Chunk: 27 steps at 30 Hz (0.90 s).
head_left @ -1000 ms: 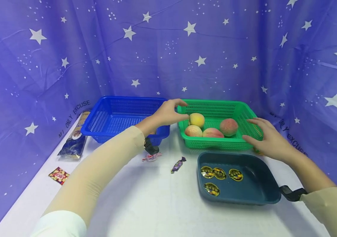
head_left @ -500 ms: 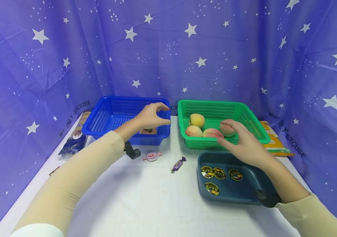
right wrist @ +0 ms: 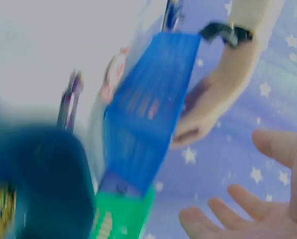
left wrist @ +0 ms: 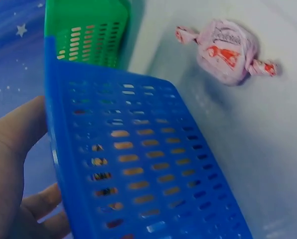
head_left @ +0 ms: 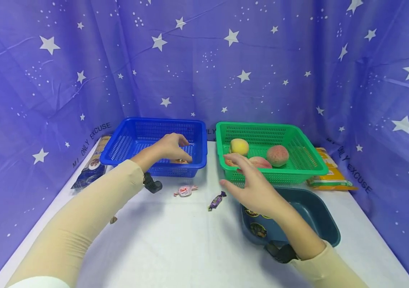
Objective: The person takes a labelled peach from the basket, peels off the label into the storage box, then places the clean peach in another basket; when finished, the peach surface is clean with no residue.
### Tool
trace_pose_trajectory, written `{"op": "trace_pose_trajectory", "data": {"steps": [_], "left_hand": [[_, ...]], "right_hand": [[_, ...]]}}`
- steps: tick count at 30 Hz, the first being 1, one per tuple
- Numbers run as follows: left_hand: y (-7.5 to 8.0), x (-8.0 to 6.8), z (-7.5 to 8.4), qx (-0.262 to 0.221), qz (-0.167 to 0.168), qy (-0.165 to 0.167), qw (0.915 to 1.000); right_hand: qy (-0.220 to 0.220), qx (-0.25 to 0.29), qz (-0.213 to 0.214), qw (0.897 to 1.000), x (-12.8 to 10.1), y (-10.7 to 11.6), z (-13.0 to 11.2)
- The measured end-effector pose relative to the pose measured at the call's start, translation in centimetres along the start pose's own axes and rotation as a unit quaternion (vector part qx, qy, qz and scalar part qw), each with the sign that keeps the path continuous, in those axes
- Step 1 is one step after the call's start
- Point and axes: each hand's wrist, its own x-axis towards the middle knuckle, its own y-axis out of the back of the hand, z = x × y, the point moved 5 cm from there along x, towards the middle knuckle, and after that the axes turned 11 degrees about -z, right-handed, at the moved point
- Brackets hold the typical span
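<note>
My left hand (head_left: pixel 170 147) reaches over the front of the blue basket (head_left: pixel 118 154), thumb and fingers spread apart. Just under its fingertips lies a brownish item (head_left: pixel 179 161), mostly hidden by the hand and the basket wall; its tan and dark patches show through the slots in the left wrist view. My right hand (head_left: pixel 252 188), fingers loosely bent and holding nothing, hovers near the front left corner of the green basket (head_left: pixel 283 175), overlapping the dark blue tub (head_left: pixel 324 218). In the green basket sit a yellow peach (head_left: pixel 239 147), a red peach (head_left: pixel 278 155) and others.
A pink wrapped candy (head_left: pixel 185 191) and a purple one (head_left: pixel 216 201) lie on the white table. A blue and tan packet (head_left: pixel 94 162) is at the left, an orange packet (head_left: pixel 334 176) at the right. Starry purple curtains stand around the table.
My left hand has moved left from between the baskets and down into the blue one. My right hand has swept left from the right end of the green basket to its front left corner.
</note>
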Motion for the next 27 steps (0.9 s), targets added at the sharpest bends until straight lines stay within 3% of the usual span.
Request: {"op": "trace_pose_trajectory", "data": {"steps": [5,12,20,27], "left_hand": [[-0.2,0.0,-1.2,-0.017,-0.017,0.032,0.9992],[-1.2,0.2,-2.0,-0.02,-0.019,0.042,0.9987],[-1.4,0.5,-2.3,-0.028,-0.008,0.047,0.9985],[-1.3,0.8,-2.6,-0.035,0.002,0.056,0.9978]], "right_hand": [[-0.028,0.064,0.011,0.998,1.9,-3.7,-0.9],[-0.075,0.165,0.076,0.98,4.9,-7.5,-1.2],[-0.091,0.172,0.16,0.968,8.3,-8.9,-0.1],[-0.125,0.164,0.191,0.96,9.9,-9.3,1.4]]}}
